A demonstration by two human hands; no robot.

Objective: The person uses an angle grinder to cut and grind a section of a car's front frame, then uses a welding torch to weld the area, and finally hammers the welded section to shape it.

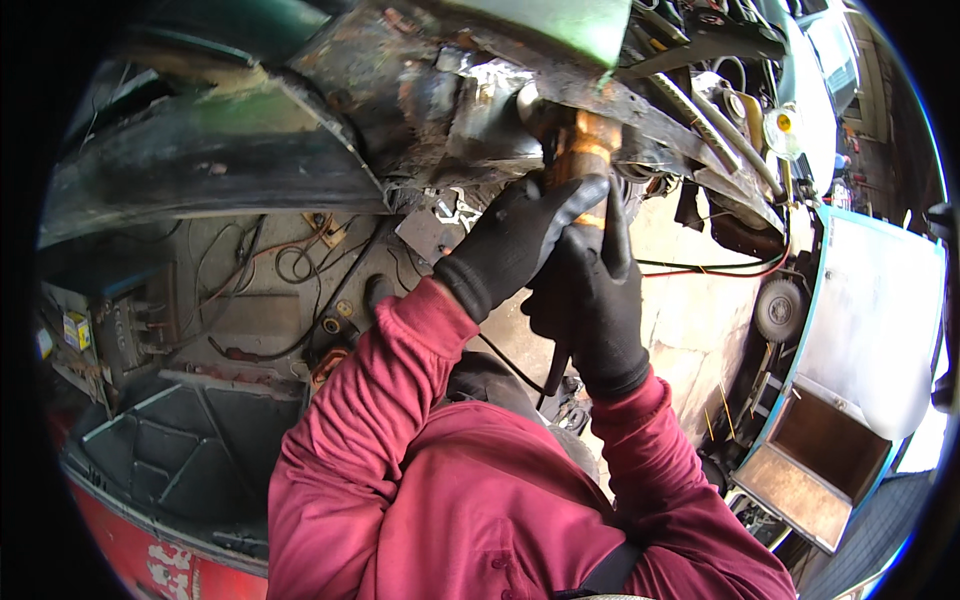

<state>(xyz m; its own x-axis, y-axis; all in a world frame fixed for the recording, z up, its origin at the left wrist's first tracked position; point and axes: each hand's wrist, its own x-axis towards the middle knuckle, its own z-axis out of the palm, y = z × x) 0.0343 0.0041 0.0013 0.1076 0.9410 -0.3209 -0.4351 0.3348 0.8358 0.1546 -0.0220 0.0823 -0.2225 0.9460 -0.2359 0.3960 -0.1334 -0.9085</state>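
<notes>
Both my hands wear black gloves and are closed around a power tool with a worn orange-brown body, which looks like an angle grinder (584, 150). My left hand (525, 230) grips it from the left side. My right hand (592, 295) holds the rear part just below, one finger stretched along the body. The tool's head is up against the bare, scraped metal (490, 110) of a vehicle body; its working face is partly hidden. A dark cord (556, 370) hangs beneath my right hand.
A dark green body panel (200, 150) spans the upper left. Cables and hoses (290, 265) lie on the floor beside a boxy machine (125, 320). At right stand a light blue cabinet (860, 300) and a small wheel (779, 309). Thin yellow streaks (727, 412) show near it.
</notes>
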